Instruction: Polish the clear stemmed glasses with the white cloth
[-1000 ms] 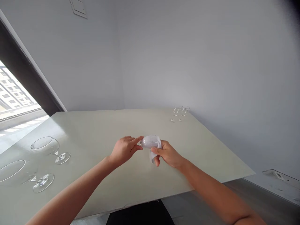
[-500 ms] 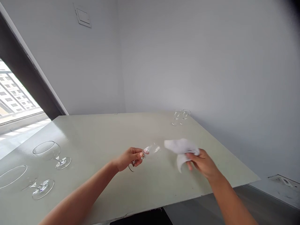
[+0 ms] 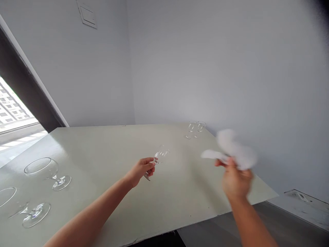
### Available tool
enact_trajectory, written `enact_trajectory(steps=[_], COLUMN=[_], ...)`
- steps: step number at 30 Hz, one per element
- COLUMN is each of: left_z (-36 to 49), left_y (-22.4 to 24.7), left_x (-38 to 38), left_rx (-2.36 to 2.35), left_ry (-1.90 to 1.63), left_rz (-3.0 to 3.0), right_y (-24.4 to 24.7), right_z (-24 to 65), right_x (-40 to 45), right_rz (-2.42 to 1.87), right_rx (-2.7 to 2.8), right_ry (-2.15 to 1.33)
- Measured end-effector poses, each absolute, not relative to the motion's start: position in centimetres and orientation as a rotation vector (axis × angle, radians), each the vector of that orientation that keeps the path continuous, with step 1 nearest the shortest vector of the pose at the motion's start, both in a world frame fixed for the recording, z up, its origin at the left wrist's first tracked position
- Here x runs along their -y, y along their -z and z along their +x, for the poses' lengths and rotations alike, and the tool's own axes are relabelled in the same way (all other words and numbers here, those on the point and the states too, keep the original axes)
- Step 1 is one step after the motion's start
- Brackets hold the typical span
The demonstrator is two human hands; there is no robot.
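Observation:
A small stemmed glass (image 3: 161,153) is pinched near its stem by my left hand (image 3: 144,168), its bowl tilted up and to the right above the table. Part of its foot shows below my fingers. My right hand (image 3: 236,178) grips a white cloth (image 3: 238,149) out to the right, apart from the glass; the cloth flares upward and is smeared by motion. At the left, two larger stemmed glasses stand on the table: one wide-bowled glass (image 3: 61,183) and a nearer glass (image 3: 37,215) cut off by the view's edge.
Two small stemmed glasses, a left one (image 3: 188,136) and a right one (image 3: 200,127), stand at the table's far right corner. The pale table (image 3: 102,144) meets grey walls behind. Its front edge runs below my hands. A window (image 3: 15,106) is at the left.
My right hand has swung right and up with the cloth, away from the glass. My left hand still holds the glass, now tilted more upright. The view has shifted slightly.

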State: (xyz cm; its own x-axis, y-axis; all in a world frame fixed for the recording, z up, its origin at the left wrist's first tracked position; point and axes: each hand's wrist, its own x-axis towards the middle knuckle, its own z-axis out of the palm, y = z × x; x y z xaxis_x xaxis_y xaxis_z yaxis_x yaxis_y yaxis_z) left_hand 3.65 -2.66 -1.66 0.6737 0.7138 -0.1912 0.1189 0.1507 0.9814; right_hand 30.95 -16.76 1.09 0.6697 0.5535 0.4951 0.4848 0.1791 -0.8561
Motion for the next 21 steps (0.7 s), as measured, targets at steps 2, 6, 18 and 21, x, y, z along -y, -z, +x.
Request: enact_trajectory(steps=[2, 6, 18, 21], left_z=[3.6, 3.3, 2.9, 2.9], left_y=[2.0, 2.4, 2.9, 2.8], left_x=[2.7, 2.8, 3.5, 3.8], left_rx=[-0.855, -1.055, -1.047, -1.034], left_ry=[-0.482, -0.439, -0.519, -0.729], left_rz=[1.449, 1.586, 1.977, 2.155], right_y=[-0.3, -0.7, 0.6, -0.6], right_z=[27.1, 21.9, 20.8, 21.8], right_x=[13.7, 10.8, 5.8, 4.3], right_rz=[-1.478, -1.461, -1.339, -1.514], right_rx=[1.381, 2.171, 2.145, 1.629], right_ry=[0.186, 0.526, -0.074, -0.835])
